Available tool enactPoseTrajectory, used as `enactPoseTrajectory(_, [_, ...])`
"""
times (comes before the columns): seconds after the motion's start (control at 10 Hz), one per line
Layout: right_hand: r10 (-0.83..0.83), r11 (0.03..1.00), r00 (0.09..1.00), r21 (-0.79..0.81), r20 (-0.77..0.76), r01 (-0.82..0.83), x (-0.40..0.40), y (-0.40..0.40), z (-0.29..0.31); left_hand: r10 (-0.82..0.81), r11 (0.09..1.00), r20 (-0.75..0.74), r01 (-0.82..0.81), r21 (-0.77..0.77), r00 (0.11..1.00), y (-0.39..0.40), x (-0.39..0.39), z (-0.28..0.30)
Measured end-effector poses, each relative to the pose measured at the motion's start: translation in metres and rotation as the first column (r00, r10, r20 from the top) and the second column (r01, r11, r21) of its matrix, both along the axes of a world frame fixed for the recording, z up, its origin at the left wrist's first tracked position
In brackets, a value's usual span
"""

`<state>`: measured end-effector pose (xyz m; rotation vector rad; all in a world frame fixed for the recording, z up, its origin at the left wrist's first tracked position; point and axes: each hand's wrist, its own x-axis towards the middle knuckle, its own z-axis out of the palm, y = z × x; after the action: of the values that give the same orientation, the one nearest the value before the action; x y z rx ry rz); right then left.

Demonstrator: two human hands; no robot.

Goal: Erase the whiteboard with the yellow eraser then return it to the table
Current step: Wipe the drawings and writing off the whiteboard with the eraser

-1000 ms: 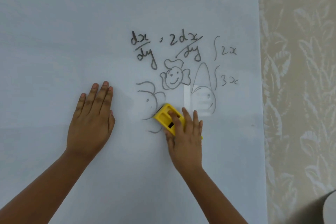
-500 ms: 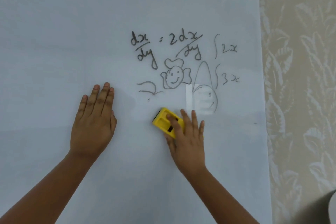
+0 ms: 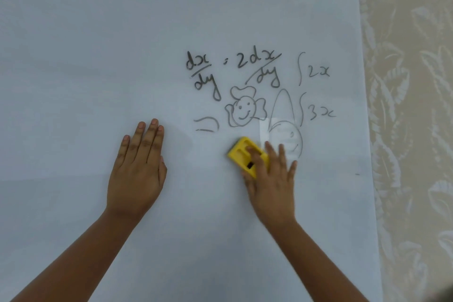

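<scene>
two hands flat on whiteboard (image 3: 98,56), right hand (image 3: 272,179) pressing yellow eraser (image 3: 241,154)

Eraser (image 3: 241,154) half covered by the right hand (image 3: 272,186), lower right end out of sight under the fingers. Right fingertips motion-blurred. Both forearms cut off at the bottom edge. Whiteboard (image 3: 98,32) running off the top, left and bottom edges. Drawing (image 3: 285,130) beside the eraser washed out by glare, details unreadable.

White whiteboard (image 3: 98,32) under flat hands, yellow eraser (image 3: 241,154), marker scribbles (image 3: 235,68).
</scene>
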<state>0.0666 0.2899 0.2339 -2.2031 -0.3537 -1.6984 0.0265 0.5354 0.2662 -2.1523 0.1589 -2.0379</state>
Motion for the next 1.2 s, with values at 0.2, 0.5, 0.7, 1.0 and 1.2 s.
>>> enactPoseTrajectory(0.2, [0.015,0.96,0.999,0.281,-0.039,-0.003,0.016,-0.014,0.063,0.008,1.0,-0.006,-0.008,-0.004,1.0,-0.001,0.0,0.0])
enactPoseTrajectory(0.5, [0.005,0.979,1.0,0.203,-0.003,-0.005,0.021,-0.041,0.05,0.006,1.0,-0.012,-0.006,-0.022,1.0,-0.003,-0.002,0.001])
enactPoseTrajectory(0.7, [0.029,0.979,0.997,0.199,0.068,-0.042,0.012,0.012,0.084,0.011,1.0,-0.017,-0.012,-0.018,1.0,-0.002,-0.002,0.0])
enactPoseTrajectory(1.0, [0.02,0.994,0.995,0.109,0.103,-0.031,0.006,0.003,0.068,0.015,1.0,-0.019,-0.015,-0.02,1.0,-0.002,-0.003,0.0])
enactPoseTrajectory(1.2, [0.022,0.994,0.993,0.1,0.116,-0.034,-0.006,0.049,0.083,0.012,1.0,-0.014,-0.013,-0.014,1.0,-0.003,-0.003,0.001])
